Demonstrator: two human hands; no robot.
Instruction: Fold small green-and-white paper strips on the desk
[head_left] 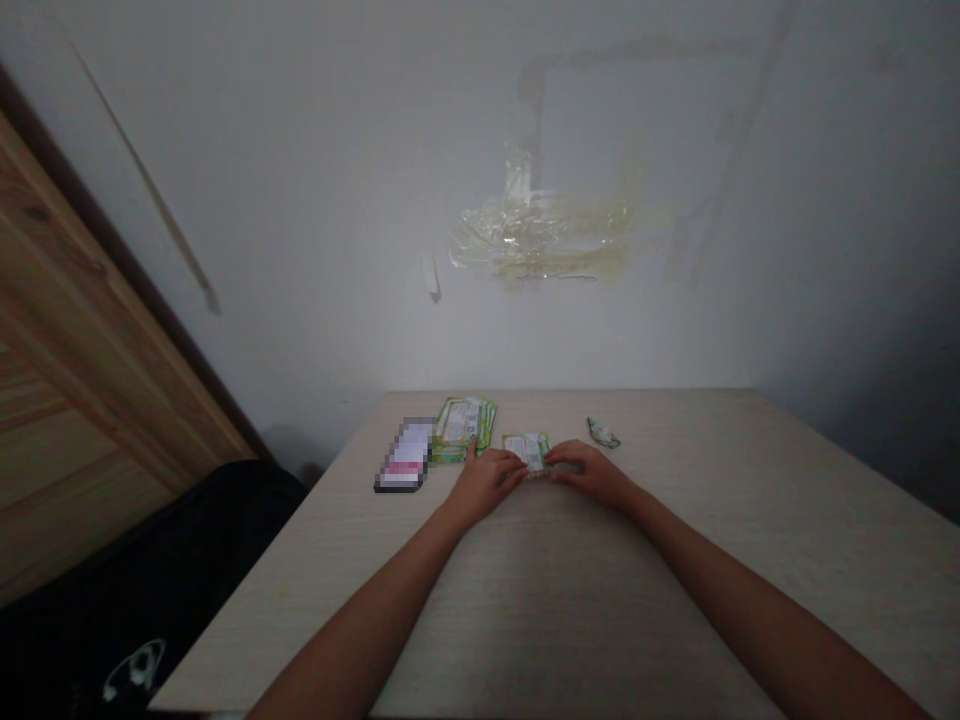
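Observation:
A small green-and-white packet (527, 450) with fine print lies in front of me on the table, between my two hands. My left hand (487, 480) has its fingers closed on the packet's lower left edge, its thumb side raised near the stack. At the packet's right edge, the fingers of my right hand (591, 472) are closed on it. Just beyond my left hand is a pile of similar green-and-white packets (463, 424). A small crumpled green-and-white piece (602, 433) rests past my right hand.
A phone with a blurred screen (405, 455) lies left of the pile. The pale wooden table (675, 600) meets a grey wall with peeling tape (547, 235). Wooden boards (75, 300) and a black bag-like item (187, 560) stand at the left.

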